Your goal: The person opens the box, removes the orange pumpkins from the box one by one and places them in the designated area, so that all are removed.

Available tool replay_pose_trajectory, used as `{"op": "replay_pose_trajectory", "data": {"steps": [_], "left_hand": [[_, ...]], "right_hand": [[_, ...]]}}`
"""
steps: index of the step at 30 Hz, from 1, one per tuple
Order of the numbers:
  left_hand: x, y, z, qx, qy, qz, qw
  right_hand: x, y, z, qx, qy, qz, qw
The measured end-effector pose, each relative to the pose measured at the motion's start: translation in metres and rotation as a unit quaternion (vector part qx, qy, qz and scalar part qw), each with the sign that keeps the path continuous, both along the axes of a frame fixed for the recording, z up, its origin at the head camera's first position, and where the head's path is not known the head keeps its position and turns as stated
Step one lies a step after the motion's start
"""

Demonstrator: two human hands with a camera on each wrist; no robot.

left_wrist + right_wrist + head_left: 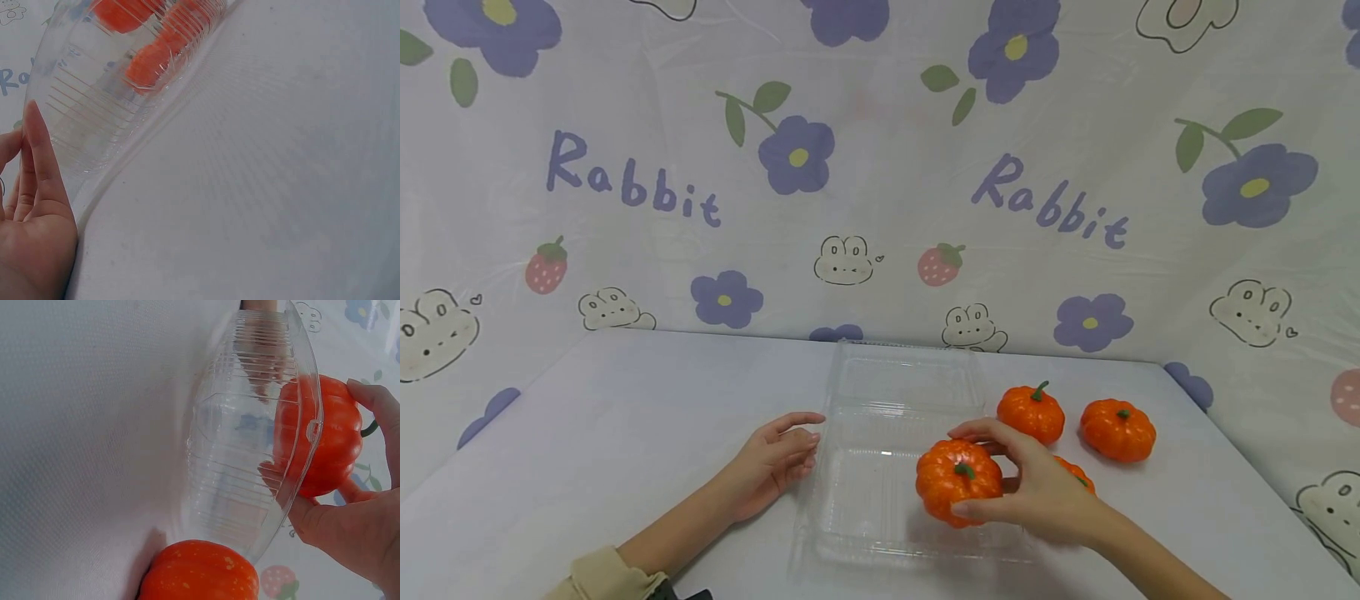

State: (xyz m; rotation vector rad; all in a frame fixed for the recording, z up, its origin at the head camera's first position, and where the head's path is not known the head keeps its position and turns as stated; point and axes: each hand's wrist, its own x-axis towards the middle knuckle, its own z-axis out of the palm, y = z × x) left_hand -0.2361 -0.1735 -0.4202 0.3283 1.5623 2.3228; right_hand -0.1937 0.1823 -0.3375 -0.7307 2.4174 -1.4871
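In the head view my right hand [1045, 492] grips a small orange pumpkin [951, 479] with a green stem, thumb on the near side and fingers on the far side. It is held over the right part of a clear plastic clamshell box [865, 500], whose lid [910, 379] lies folded back. In the right wrist view the held pumpkin [334, 437] is partly at the level of the box rim. My left hand [778, 458] is beside the box's left wall with its fingers loosely bent and nothing in them; the left wrist view shows the fingertips close to the clear wall [81, 94].
Right of the box sit more pumpkins: one near the lid [1032, 414], one farther right [1117, 430], and one partly hidden behind my right hand [1078, 475]. A patterned cloth [880, 167] hangs behind the white table [647, 417].
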Motion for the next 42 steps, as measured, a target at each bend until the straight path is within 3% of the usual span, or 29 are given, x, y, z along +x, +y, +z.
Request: {"op": "replay_pose_trajectory", "data": {"steps": [16,22,34,42], "left_hand": [[0.001,-0.001,0.001,0.000,-0.002,0.000,1.0000],[0.002,0.000,0.002,0.001,-0.001,-0.001,1.0000],[0.000,-0.001,0.001,0.000,-0.002,0.001,1.0000],[0.000,-0.001,0.000,-0.001,-0.005,0.003,1.0000]], "right_hand": [[0.004,0.015,0.005,0.029,0.038,-0.029,0.998],[0.006,0.022,0.005,0.046,0.071,-0.043,0.996],[0.010,0.034,0.007,0.034,0.062,-0.050,0.996],[0.013,0.042,0.008,0.039,0.099,-0.055,0.993]]}}
